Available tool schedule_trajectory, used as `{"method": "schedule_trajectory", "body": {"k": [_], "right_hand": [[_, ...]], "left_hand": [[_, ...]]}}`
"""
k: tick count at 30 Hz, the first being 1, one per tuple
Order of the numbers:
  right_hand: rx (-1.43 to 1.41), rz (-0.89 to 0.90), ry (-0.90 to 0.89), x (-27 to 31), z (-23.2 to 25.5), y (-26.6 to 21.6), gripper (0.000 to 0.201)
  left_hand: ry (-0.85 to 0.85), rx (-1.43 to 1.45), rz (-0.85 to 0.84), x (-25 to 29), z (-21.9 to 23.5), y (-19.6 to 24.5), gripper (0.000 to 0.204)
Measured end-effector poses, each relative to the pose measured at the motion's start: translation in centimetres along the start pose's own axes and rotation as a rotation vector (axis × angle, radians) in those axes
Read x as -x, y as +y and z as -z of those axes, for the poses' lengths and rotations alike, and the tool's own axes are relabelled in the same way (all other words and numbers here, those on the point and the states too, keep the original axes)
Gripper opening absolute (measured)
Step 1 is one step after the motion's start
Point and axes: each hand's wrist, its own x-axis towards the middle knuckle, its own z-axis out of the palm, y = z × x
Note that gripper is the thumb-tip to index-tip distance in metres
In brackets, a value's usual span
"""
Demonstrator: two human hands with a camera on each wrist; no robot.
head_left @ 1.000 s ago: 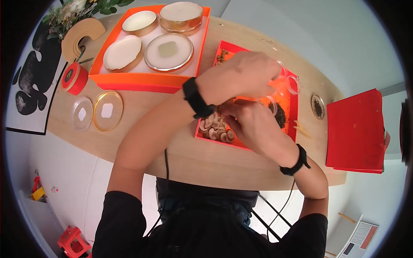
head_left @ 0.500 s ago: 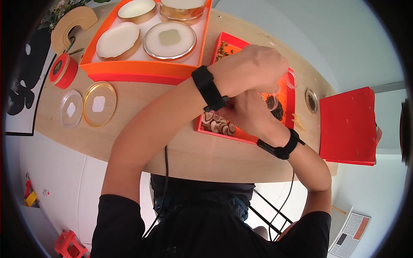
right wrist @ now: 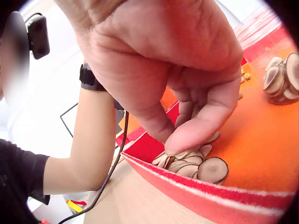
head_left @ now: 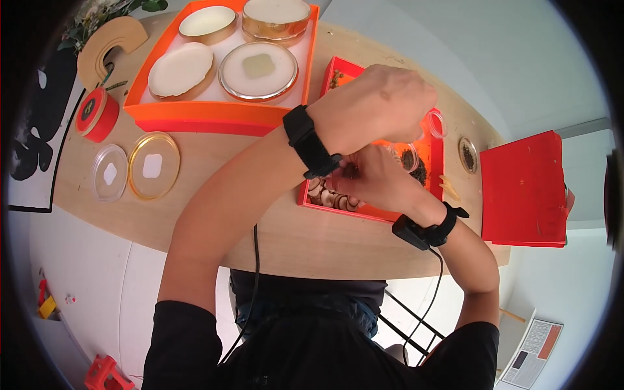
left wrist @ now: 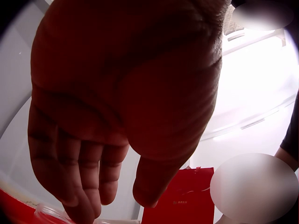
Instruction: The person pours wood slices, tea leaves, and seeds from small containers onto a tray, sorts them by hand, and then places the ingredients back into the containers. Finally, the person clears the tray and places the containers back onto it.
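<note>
My right hand [head_left: 380,179] bends down into the front left corner of the red tray [head_left: 390,216]. In the right wrist view its thumb and finger come together on a pile of pale round slices [right wrist: 212,170] with dark rims. What lies between the tips is hidden. Over the tray, crossing above the right hand, my left hand [head_left: 390,101] hangs with relaxed fingers and the thumb [left wrist: 150,193] apart from them. Its fingertips reach down beside a clear plastic cup [left wrist: 49,213]. More slices [right wrist: 280,79] stand in a clear cup at the tray's far side.
Dark loose bits [head_left: 419,172] and small round brown pieces [head_left: 336,79] lie in the tray. An orange box [head_left: 208,117] with several round tins stands at the back left. Clear lids [head_left: 109,172], a red tin [head_left: 97,115], a small dish [head_left: 468,155] and a red bag [head_left: 523,188] surround it.
My right hand has moved left toward the slices, its wrist turning. The left hand stays over the tray with only a small shift. The whole head view has tilted slightly.
</note>
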Motion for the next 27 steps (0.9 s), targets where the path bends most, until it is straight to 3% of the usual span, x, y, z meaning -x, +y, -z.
{"method": "schedule_trajectory", "body": {"k": [3, 6, 9, 11, 14, 16, 22, 27], "right_hand": [[-0.042, -0.038, -0.050, 0.8, 0.5, -0.5, 0.008], [-0.200, -0.113, -0.010, 2.8, 1.8, -1.6, 0.017], [-0.149, -0.107, 0.085, 5.1, 4.1, -2.7, 0.015], [-0.115, -0.164, 0.262, 6.4, 5.6, -3.1, 0.013], [-0.089, -0.163, 0.306, 7.4, 7.5, -1.8, 0.012], [0.006, -0.214, 0.327, 7.5, 8.4, -1.4, 0.010], [0.220, -0.207, 0.361, 7.0, 8.3, -0.3, 0.012], [0.262, -0.141, 0.393, 6.5, 8.0, 0.2, 0.011]], "left_hand": [[-0.002, -0.018, 0.002, 0.0, -0.3, -0.3, 0.035], [0.045, -0.013, -0.022, 0.3, -0.3, -0.6, 0.035], [0.070, -0.005, -0.023, 0.6, -0.2, -0.7, 0.035], [0.069, 0.006, -0.014, 0.7, -0.1, -0.8, 0.035], [0.068, -0.036, 0.011, 0.5, -0.1, -0.8, 0.035], [-0.074, -0.087, 0.071, 0.4, 0.5, -0.6, 0.035], [-0.182, -0.103, 0.147, 0.2, 1.3, 0.0, 0.037], [-0.115, -0.110, 0.104, 0.7, 1.1, -0.5, 0.038]]}}
